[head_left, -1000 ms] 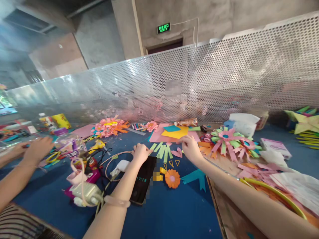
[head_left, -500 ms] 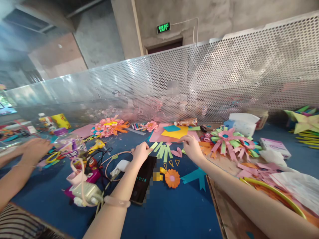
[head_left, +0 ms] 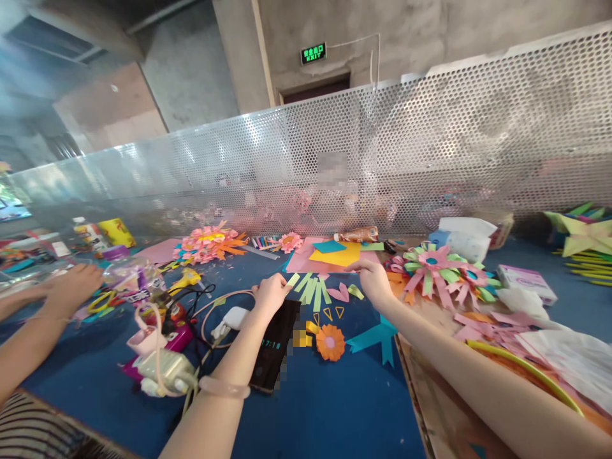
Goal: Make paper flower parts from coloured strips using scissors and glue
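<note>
My left hand (head_left: 271,292) is closed, its fingers curled together beside the fanned light-green paper strips (head_left: 313,291). Whether it pinches anything is hidden. Over the near right edge of the pink paper (head_left: 301,256), my right hand (head_left: 375,282) reaches leftward with its forefinger stretched out; I make out nothing held. A yellow sheet (head_left: 335,255) and a blue piece (head_left: 328,247) lie on that pink paper. Below the hands are a pink paper heart (head_left: 339,292), a curled green piece (head_left: 356,292), small yellow triangle outlines (head_left: 327,313) and an orange paper flower (head_left: 330,343).
A phone (head_left: 275,350) lies under my left forearm, beside cables and a charger (head_left: 235,322). Paper-flower bunches stand left (head_left: 210,243) and right (head_left: 437,261). A perforated metal screen (head_left: 406,146) borders the table. Another person's hand (head_left: 76,287) is at far left.
My right hand has shifted slightly right and toward me, uncovering more of the curled green piece. My left hand has barely moved.
</note>
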Tool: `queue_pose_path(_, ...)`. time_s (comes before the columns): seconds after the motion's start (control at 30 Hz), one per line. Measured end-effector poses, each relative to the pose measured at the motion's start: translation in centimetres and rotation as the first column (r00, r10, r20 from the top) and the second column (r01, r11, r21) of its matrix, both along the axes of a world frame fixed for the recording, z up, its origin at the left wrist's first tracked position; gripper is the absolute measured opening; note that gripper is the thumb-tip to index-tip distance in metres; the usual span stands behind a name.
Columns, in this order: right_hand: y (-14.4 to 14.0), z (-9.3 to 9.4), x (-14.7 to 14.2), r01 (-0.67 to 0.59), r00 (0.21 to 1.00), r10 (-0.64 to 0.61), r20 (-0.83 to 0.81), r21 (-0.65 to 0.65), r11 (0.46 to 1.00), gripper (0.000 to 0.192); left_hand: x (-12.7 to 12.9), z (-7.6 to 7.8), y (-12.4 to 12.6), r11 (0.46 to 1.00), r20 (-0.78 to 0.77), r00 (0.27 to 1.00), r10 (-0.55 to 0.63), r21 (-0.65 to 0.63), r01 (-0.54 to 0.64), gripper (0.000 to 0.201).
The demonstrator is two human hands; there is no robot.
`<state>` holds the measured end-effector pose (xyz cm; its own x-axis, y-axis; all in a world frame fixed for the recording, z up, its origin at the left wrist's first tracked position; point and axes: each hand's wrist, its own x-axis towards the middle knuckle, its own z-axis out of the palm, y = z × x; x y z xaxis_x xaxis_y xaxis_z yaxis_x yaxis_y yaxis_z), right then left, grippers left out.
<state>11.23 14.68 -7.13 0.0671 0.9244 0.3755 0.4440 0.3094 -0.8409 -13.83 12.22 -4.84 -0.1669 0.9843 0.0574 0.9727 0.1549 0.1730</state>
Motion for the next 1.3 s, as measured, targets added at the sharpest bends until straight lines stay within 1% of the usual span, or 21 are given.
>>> queue_pose_path(0.17,0.4,-0.2,0.3,0.01,0.998,-0.014,-0.053,-0.075,0.997,0.024,0.0,0.1,0.0,1.0,0.004,1.0,-0.007,-0.013,0.007,0.031)
queue_pose_path(0.37,0.4,-0.1,0.1,-0.009,0.998,0.003,-0.06,-0.09,0.996,0.024,0.0,0.1,0.0,1.0,0.033,0.999,-0.002,-0.01,0.002,0.03)
queue_pose_path(0.5,0.4,-0.3,0.0,-0.026,0.999,0.022,-0.05,-0.078,0.997,0.024,0.0,0.1,0.0,1.0,0.092,0.996,0.001,-0.002,0.0,0.029)
queue_pose_path(0.6,0.5,-0.5,-0.1,-0.035,0.999,0.032,-0.044,-0.07,0.997,0.023,-0.2,0.1,0.1,1.0,0.175,0.984,-0.002,0.01,0.001,0.028)
queue_pose_path(0.67,0.6,-0.6,-0.1,-0.038,0.999,0.036,-0.039,-0.063,0.997,0.022,-0.3,0.3,0.2,1.0,0.258,0.966,-0.02,0.026,0.014,0.027)
queue_pose_path(0.73,0.7,-0.7,-0.1,-0.04,0.999,0.038,-0.032,-0.058,0.998,0.022,-0.3,0.5,0.4,0.998,0.358,0.932,-0.058,0.048,0.044,0.026)
queue_pose_path(0.83,0.6,-0.6,-0.1,-0.04,0.999,0.04,-0.017,-0.054,0.998,0.022,0.0,0.9,0.4,0.993,0.513,0.851,-0.113,0.072,0.089,0.026)
queue_pose_path(0.9,0.5,-0.5,-0.1,-0.039,0.999,0.039,-0.004,-0.052,0.998,0.022,0.4,1.0,0.2,0.992,0.598,0.791,-0.129,0.078,0.103,0.027)
queue_pose_path(0.97,0.4,-0.3,-0.2,-0.039,0.999,0.04,0.007,-0.047,0.998,0.022,0.6,1.0,0.0,0.991,0.66,0.74,-0.132,0.085,0.101,0.027)
queue_pose_path(1.03,0.2,-0.2,-0.2,-0.041,0.999,0.042,0.017,-0.041,0.998,0.022,0.5,0.8,0.0,0.992,0.696,0.706,-0.127,0.102,0.078,0.028)
queue_pose_path(1.13,0.1,-0.1,-0.3,-0.045,0.998,0.046,0.032,-0.034,0.998,0.022,-0.1,0.4,0.4,0.991,0.707,0.699,-0.108,0.135,0.017,0.029)
queue_pose_path(1.23,0.0,-0.3,-0.4,-0.056,0.997,0.057,0.048,-0.027,0.998,0.022,-1.1,-0.1,1.2,0.987,0.683,0.726,-0.078,0.156,-0.04,0.028)
queue_pose_path(1.3,-0.1,-0.4,-0.5,-0.067,0.996,0.068,0.057,-0.023,0.997,0.022,-1.6,-0.4,1.8,0.983,0.657,0.75,-0.073,0.173,-0.055,0.029)
